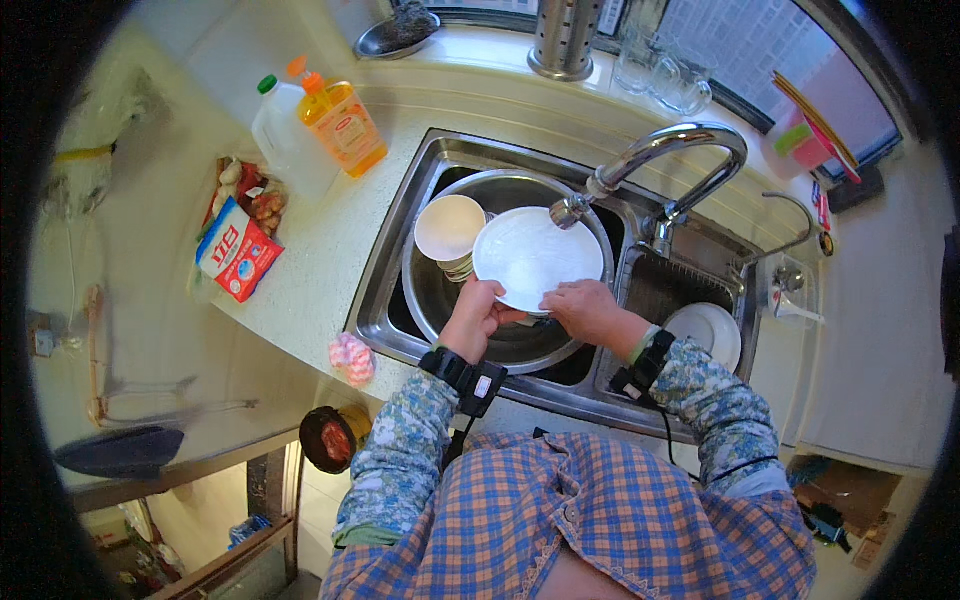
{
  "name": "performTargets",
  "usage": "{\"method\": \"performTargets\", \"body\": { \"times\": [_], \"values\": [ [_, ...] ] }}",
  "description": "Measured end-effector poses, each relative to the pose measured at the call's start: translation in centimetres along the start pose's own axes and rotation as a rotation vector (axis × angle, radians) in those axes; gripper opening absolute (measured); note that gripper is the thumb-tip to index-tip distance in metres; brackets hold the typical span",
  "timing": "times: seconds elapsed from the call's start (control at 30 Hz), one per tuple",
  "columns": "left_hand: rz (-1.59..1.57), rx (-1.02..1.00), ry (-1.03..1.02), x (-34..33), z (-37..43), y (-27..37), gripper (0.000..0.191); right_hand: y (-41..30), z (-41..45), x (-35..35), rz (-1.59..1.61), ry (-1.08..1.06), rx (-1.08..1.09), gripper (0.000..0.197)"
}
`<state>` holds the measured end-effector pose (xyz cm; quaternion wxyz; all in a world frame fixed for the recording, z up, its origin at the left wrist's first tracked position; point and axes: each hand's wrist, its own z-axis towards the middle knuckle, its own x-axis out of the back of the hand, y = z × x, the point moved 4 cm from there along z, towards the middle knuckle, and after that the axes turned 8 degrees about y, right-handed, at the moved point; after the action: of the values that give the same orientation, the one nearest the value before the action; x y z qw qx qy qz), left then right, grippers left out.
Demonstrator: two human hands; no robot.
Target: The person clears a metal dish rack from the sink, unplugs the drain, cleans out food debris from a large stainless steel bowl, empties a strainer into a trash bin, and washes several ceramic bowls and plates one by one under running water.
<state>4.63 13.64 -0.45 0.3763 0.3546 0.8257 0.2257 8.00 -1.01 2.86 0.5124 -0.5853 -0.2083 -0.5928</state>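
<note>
Both hands grip a white plate (536, 255) by its near rim, above a round steel basin (420, 319) that stands in the large sink bowl. My left hand (478, 315) has its thumb on the rim and its fingers beneath. At the near right edge, my right hand (589, 309) clasps the same plate, its fingers partly hidden. The chrome faucet head (570, 211) hangs over the plate's far right part; I cannot tell whether water runs. In the basin, a cream bowl (450, 227) tops a stack of dishes, left of the plate.
White plates (705, 334) lie in the small right sink bowl. On the left counter stand an orange soap bottle (349, 131), a clear jug (292, 135) and a red-and-white packet (238, 251). A pink-striped cloth (351, 358) lies by the sink's near left corner. Glass mugs (671, 79) line the sill.
</note>
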Motion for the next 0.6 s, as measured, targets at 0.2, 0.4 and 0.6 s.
{"method": "performTargets", "body": {
  "times": [0.2, 0.4, 0.6],
  "values": [
    [0.127, 0.011, -0.038, -2.3, -0.3, 2.2, 0.047, -0.9, -0.2, 2.6, 0.116, 0.083, -0.217, 0.011],
    [0.138, -0.069, -0.011, -0.5, 0.0, 2.9, 0.063, -0.9, -0.1, 4.0, 0.834, 0.205, -0.529, 0.025],
    [0.300, -0.369, 0.218, 4.3, 1.0, 2.0, 0.056, 0.6, -1.0, 1.4, 1.504, 0.238, -0.726, 0.037]
  ]
}}
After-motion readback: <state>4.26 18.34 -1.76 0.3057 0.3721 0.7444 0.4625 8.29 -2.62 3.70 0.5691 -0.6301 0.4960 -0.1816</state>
